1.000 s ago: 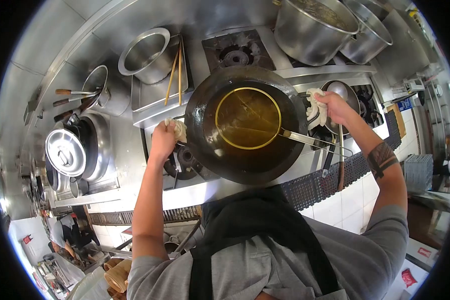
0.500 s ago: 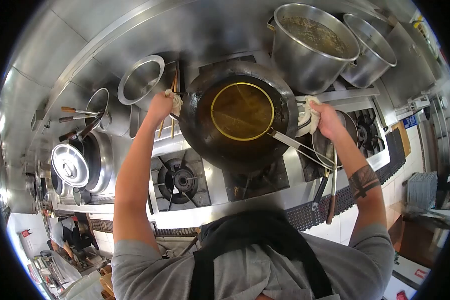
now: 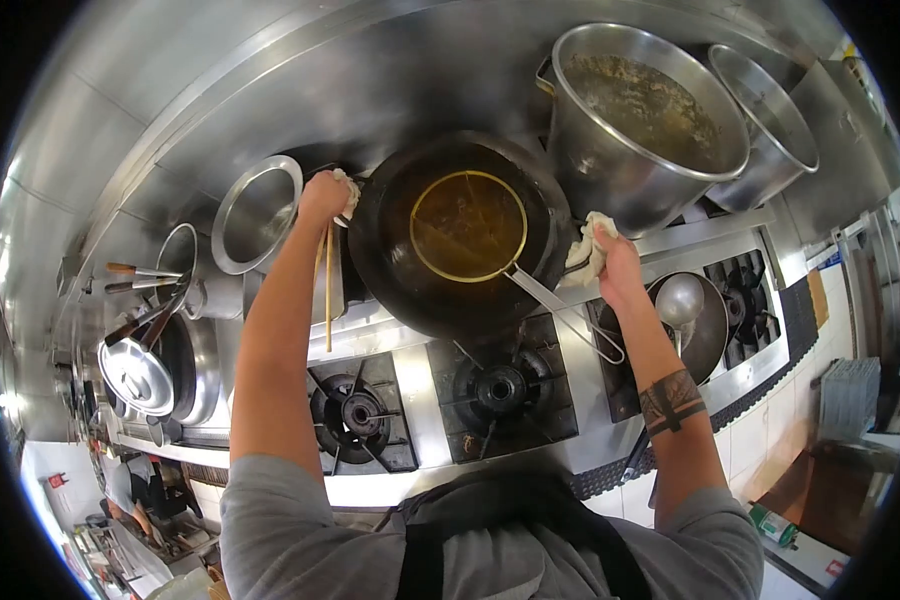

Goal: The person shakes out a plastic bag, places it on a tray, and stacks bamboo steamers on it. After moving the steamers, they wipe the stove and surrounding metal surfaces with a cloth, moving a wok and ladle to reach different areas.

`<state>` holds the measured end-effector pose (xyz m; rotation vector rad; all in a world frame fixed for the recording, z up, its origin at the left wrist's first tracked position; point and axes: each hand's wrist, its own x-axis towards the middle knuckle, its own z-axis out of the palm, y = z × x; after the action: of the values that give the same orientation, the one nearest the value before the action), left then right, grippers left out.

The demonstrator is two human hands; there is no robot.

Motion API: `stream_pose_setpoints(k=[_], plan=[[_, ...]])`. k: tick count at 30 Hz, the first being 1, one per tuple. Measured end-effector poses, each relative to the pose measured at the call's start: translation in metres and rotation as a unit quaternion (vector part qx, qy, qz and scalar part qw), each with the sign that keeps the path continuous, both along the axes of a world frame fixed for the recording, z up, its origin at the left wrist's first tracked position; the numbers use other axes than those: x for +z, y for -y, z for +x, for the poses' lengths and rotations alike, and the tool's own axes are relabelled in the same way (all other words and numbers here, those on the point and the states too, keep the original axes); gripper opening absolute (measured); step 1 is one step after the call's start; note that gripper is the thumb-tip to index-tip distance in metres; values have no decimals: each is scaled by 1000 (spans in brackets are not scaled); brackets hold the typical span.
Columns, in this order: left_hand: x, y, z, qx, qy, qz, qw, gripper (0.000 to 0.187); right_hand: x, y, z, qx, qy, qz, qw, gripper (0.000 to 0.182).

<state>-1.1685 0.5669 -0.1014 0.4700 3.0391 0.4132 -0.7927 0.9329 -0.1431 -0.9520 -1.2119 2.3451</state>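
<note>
A large dark wok of brownish oil is held between my two hands, over the back part of the stove. Across it rests a round wire strainer, its long handle sticking out toward the lower right. My left hand is closed on the wok's left handle through a white cloth. On the opposite side, my right hand grips the other handle through a second cloth. The cloths hide most of both handles.
A stockpot with cloudy liquid and another tall pot stand at the back right. Two burners lie nearer me. A pan holding a ladle sits right. A steel bowl and chopsticks are left.
The wok has moved away from me toward the back, baring the middle burner. Both hands moved with it. The strainer's handle shifted with the wok, and the camera view has moved somewhat.
</note>
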Motion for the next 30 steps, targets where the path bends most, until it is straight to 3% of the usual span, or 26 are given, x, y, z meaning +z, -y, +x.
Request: stream_pose_setpoints(k=[15, 30], plan=[[-26, -41, -89, -14, -24, -31, 999, 43, -27, 11, -31, -46, -62, -36, 996, 24], [-48, -47, -118, -57, 2, -48, 997, 47, -22, 20, -31, -97, -53, -41, 993, 25]])
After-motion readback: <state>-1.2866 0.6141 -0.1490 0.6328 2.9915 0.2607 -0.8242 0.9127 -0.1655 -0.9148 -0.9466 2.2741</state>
